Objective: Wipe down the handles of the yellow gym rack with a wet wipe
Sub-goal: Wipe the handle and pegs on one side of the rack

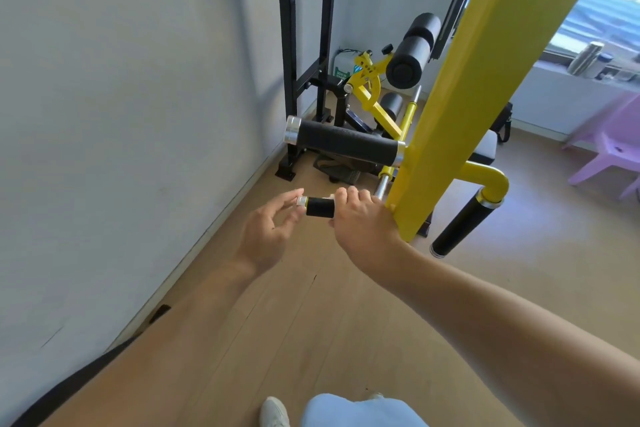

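The yellow gym rack post (460, 107) runs up the right middle. Three black foam handles with silver end caps stick out from it: an upper left handle (346, 142), a lower left handle (318, 207) and a right handle (464, 224) angled downward. My right hand (362, 218) grips the lower left handle close to the post, fingers curled over it. A thin white edge (330, 197), likely the wet wipe, shows beside those fingers. My left hand (270, 229) hovers with relaxed fingers, its fingertips at that handle's silver cap.
A grey wall is close on the left. A black frame (294, 55) and a yellow bench attachment with black roller pads (412, 52) stand in the corner behind. A purple plastic stool (609, 149) stands at the right. My shoe (275, 412) is on the wooden floor.
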Demonstrator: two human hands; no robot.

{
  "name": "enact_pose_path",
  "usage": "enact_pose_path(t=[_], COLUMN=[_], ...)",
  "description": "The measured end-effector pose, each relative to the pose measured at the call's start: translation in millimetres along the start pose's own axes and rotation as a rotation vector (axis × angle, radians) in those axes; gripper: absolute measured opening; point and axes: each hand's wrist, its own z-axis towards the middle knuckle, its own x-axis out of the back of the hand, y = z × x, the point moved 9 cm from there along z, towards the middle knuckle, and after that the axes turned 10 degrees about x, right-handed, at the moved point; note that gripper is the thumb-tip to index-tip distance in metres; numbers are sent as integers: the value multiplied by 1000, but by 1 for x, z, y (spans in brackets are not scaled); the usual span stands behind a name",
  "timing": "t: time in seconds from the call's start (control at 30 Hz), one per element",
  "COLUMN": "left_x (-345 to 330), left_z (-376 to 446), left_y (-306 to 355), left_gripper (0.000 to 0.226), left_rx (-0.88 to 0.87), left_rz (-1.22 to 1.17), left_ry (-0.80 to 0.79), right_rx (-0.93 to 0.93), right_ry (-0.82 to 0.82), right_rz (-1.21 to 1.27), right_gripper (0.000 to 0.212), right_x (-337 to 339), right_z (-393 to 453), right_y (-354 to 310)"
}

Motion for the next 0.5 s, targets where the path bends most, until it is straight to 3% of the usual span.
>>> enact_pose_path(t=[0.17,0.4,0.5], left_x=[-3,-7,-5], left_z=[7,8,11], left_y=[-7,-2,-4], left_gripper=[40,43,39], left_rx=[39,-11,11], left_rz=[-141,-186,-186], left_ry=[19,-38,-19], right_rx=[-22,195,96], right_ry=[-182,1,-61], right_rz=[-431,-36,-159], right_gripper=[29,38,29], right_x=[12,3,5], right_z=[-10,15,5], right_y=[11,-27,-12])
